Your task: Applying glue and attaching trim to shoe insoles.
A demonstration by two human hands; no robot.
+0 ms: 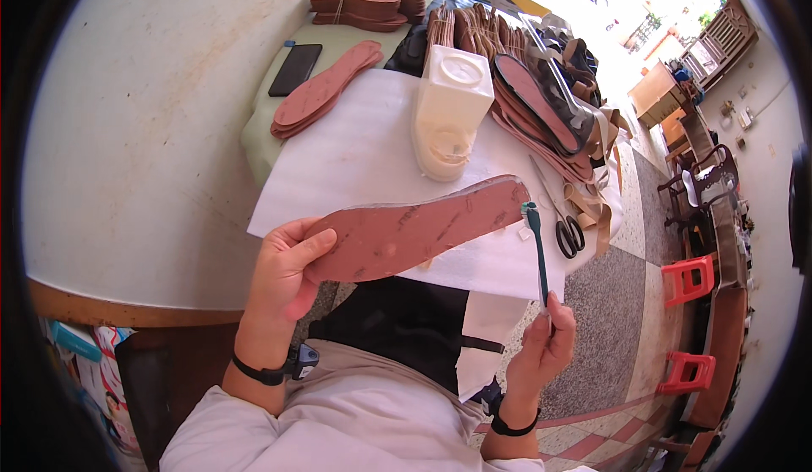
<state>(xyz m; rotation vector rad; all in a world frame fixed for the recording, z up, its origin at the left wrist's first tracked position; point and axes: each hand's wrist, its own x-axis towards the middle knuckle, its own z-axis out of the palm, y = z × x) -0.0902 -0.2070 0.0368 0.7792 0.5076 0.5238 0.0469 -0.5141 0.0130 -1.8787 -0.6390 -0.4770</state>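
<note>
My left hand (292, 269) grips a reddish-brown shoe insole (406, 227) by its left end, thumb on top. The insole is tilted above the white sheet (338, 159), and a pale, shiny line runs along its far edge. In my right hand (545, 337) is a dark green toothbrush (538, 239), held by the handle end with its head up. Its bristles are at the insole's right end; whether they touch it I cannot tell. Just beyond the insole stands a cut-open, cream-white plastic container (457, 91) with dried yellowish residue round its lower opening.
Black-handled scissors (568, 233) lie right of the insole. Stacked insoles (326, 91) sit left beside a dark phone (295, 70), with tied bundles (359, 5) behind. More insoles and dark shoe parts (541, 104) pile up at right. Red stools (687, 279) stand on the tiled floor.
</note>
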